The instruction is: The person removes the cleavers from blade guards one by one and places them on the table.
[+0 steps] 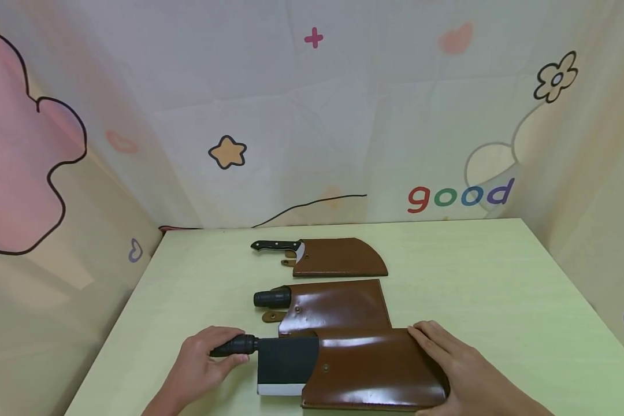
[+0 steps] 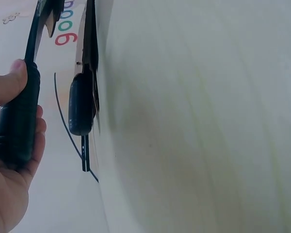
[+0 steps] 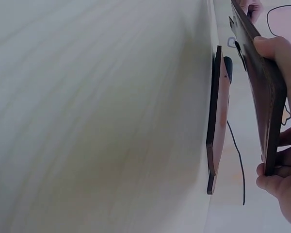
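Nearest us, a partly sheathed cleaver [image 1: 287, 361] hovers above the bench [image 1: 468, 277], our left grip [image 1: 200, 363] wrapping its handle [image 1: 235, 345], our right grip [image 1: 459, 370] pinching its brown sheath [image 1: 374, 370], while two knives [image 1: 273, 299] behind already lie sheathed, straps [image 1: 274, 316] unfastened.

Head view: we record soft, even brightness; white glare streaks along the nearest glossy brown leather sheath [image 1: 374, 370]. Wrist views: we note dimmer, greyer tone, softened detail, faint diffuse shadows across the pale yellow-green counter [image 2: 208, 121].
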`<state>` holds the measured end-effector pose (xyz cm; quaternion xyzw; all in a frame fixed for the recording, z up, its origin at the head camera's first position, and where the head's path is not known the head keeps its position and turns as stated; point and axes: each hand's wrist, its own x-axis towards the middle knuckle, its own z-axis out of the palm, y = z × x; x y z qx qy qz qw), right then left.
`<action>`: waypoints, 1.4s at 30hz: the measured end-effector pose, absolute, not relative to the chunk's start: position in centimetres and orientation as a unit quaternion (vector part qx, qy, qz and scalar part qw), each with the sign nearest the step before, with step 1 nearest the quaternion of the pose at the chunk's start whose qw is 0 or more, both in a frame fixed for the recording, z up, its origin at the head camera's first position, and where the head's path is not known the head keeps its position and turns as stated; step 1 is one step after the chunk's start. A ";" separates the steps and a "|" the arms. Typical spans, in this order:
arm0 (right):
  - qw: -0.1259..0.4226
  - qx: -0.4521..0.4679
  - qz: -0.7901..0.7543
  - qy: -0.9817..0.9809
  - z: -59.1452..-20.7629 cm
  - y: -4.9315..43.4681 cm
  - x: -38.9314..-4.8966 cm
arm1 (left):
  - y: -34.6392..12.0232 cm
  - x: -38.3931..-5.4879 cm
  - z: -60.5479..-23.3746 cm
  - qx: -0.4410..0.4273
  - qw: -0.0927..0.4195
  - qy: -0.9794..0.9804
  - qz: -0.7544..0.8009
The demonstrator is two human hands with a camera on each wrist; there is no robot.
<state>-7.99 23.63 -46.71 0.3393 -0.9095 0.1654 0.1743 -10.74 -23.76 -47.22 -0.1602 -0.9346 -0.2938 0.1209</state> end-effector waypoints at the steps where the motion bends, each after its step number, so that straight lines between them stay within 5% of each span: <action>1: 0.175 0.339 0.165 -0.910 -46.7 23.8 -8.0 | -23.9 -10.7 -47.2 -0.163 0.124 -0.933 -0.295; 26: 0.192 0.362 0.182 -0.894 -47.2 27.5 -7.8 | -25.3 -10.7 -46.4 -0.151 0.086 -0.936 -0.306; 42: 0.200 0.347 0.164 -0.901 -47.3 29.9 -7.2 | -27.3 -10.1 -46.8 -0.160 0.105 -0.931 -0.311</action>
